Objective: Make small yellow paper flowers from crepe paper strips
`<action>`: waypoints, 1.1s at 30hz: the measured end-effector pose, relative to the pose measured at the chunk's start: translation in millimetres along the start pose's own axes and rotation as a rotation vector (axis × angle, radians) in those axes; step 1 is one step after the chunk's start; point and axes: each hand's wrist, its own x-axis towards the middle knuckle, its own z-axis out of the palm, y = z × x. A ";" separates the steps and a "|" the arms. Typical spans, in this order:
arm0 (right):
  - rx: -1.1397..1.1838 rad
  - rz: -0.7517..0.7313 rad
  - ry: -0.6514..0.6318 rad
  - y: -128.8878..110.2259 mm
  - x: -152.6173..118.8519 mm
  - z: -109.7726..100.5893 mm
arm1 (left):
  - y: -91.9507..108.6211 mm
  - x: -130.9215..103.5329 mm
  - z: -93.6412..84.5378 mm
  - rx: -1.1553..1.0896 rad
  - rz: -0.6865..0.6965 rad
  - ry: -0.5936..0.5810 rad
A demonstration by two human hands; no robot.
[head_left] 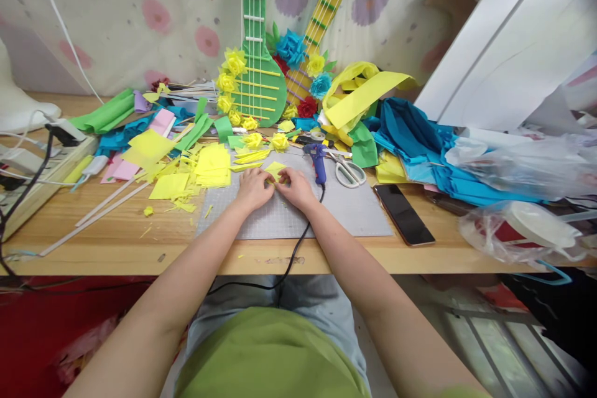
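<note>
Over the grey cutting mat (345, 217), a small piece of yellow crepe paper (275, 168) is held between my two hands. My left hand (255, 188) pinches its left side with closed fingers. On its right side, my right hand (295, 188) pinches too, fingertips close to those of the left. Beyond the hands lie yellow paper flowers (253, 140) and thin folded yellow strips (252, 158). A blue glue gun (318, 161) rests just right of my right hand, with white-handled scissors (349, 174) beside it.
Stacked yellow paper squares (213, 165) and scraps lie left of the mat. A black phone (403, 214) lies on the right, near blue crepe paper (410, 137). Behind stand a green paper guitar (261, 90) and a yellow one (326, 3). The glue gun's black cord (298, 247) hangs over the table edge.
</note>
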 end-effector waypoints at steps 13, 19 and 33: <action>-0.058 -0.057 -0.023 3.4 0.4 2.1 | -4.4 4.8 5.9 0.017 -0.070 0.068; -0.022 -0.032 0.017 3.1 -1.2 1.8 | -13.2 5.8 3.6 -0.023 0.029 0.166; 0.172 0.150 0.099 7.7 0.3 -6.6 | -29.6 37.3 -17.1 0.188 0.408 -0.045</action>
